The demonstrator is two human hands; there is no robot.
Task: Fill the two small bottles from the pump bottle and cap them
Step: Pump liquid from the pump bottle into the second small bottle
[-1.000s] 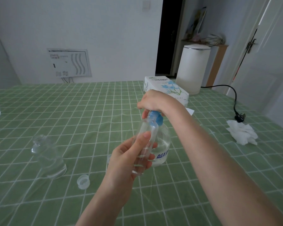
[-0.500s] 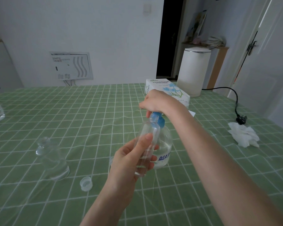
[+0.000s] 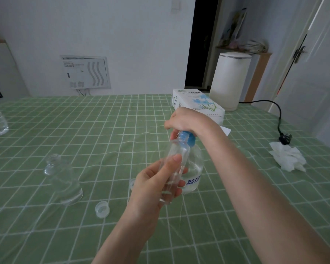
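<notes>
Centre frame: left hand (image 3: 149,187) grips the bottle (image 3: 177,159), right hand (image 3: 185,119) clasps the pump (image 3: 190,139); align mouth under spout, press slowly.

Small btl (image 3: 179,149) tilted at pump btl (image 3: 194,168), 2nd btl (image 3: 63,180) upright (uncapped)

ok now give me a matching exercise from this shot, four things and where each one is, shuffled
Things:
1 pump bottle
2 loose cap
3 crumpled tissue
4 tilted small bottle

Places:
a gripped in the left hand
b lying near the upright small bottle
c under the right hand, which grips its pump head
d far right, by the plug

Pairs: 1-c, 2-b, 3-d, 4-a
</notes>
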